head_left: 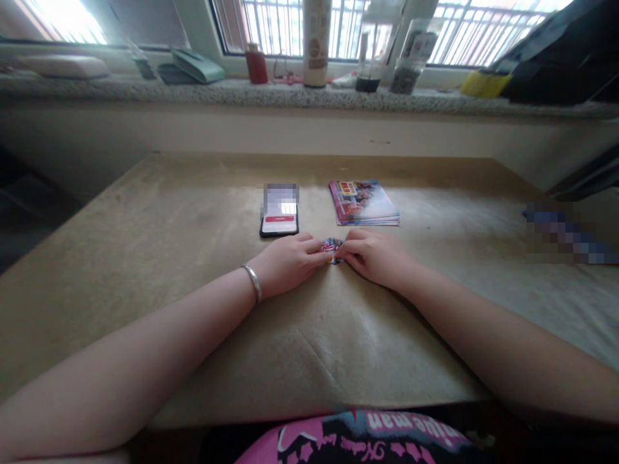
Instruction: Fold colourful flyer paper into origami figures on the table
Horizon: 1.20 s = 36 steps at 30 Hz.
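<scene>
A small, colourfully printed folded paper (332, 245) lies on the table between my two hands. My left hand (291, 259) has its fingers closed on the paper's left side. From the other side, my right hand (371, 253) pinches the right part of it. Most of the paper is covered by the fingers, so its full shape is hidden. Just beyond my left hand a phone (280, 219) lies face up, its screen lit. Past my right hand rests a stack of glossy printed leaflets (366, 203).
The table (203, 341) has a tan cover. Behind it runs a stone windowsill (193, 94) bearing a red bottle (256, 64), a tall cylindrical container (316, 48), clear holders and a green case (196, 66). A blurred, blue-purple item (570, 235) lies at the right edge.
</scene>
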Each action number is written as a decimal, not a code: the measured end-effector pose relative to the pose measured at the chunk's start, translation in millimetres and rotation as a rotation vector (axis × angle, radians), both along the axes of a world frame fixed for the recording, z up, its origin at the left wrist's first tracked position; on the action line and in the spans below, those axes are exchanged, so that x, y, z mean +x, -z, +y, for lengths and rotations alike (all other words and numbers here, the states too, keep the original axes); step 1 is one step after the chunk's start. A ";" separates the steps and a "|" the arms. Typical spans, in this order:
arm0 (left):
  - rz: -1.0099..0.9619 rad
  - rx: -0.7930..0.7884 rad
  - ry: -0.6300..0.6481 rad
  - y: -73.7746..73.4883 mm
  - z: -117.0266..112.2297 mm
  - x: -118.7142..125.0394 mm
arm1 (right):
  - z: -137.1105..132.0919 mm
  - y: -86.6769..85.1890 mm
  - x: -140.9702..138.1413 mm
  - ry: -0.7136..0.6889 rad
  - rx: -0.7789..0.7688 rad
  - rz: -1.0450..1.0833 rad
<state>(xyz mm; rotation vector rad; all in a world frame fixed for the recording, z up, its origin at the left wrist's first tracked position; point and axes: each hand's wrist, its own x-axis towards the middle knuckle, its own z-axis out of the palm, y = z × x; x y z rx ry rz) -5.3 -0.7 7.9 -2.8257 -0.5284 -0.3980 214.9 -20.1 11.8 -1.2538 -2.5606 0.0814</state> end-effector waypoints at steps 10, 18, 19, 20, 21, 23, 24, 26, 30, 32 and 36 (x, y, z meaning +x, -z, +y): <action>0.050 -0.040 -0.056 -4.9 -3.9 6.4 | -8.9 -10.7 -2.8 -0.010 0.073 -0.188; 0.033 -0.112 -0.063 -8.3 -6.6 1.3 | -4.7 -10.4 9.2 -0.038 0.061 -0.124; 0.025 -0.122 -0.065 -8.4 -6.6 -0.1 | -4.4 -10.8 10.5 -0.048 0.062 -0.130; 0.019 -0.132 -0.068 -8.5 -6.5 -1.4 | -4.4 -11.4 11.6 -0.062 0.066 -0.143; 0.014 -0.141 -0.070 -8.6 -6.3 -2.2 | -4.6 -12.0 12.2 -0.079 0.072 -0.162; 0.012 -0.150 -0.076 -9.0 -5.6 -2.7 | -5.4 -13.2 12.4 -0.119 0.092 -0.204; 0.014 -0.150 -0.077 -9.2 -5.3 -2.3 | -6.0 -13.7 12.0 -0.135 0.100 -0.222; 0.023 -0.141 -0.075 -9.7 -5.0 -0.8 | -7.3 -14.5 10.6 -0.145 0.111 -0.242; 0.024 -0.145 -0.085 -10.3 -5.2 1.4 | -9.1 -16.2 8.4 -0.109 0.106 -0.244; 0.006 -0.177 -0.097 -10.4 -4.6 0.5 | -8.9 -16.7 8.4 -0.095 0.094 -0.236; -0.020 -0.253 -0.085 -10.5 -2.7 -4.4 | -5.4 -16.0 11.6 -0.082 0.069 -0.168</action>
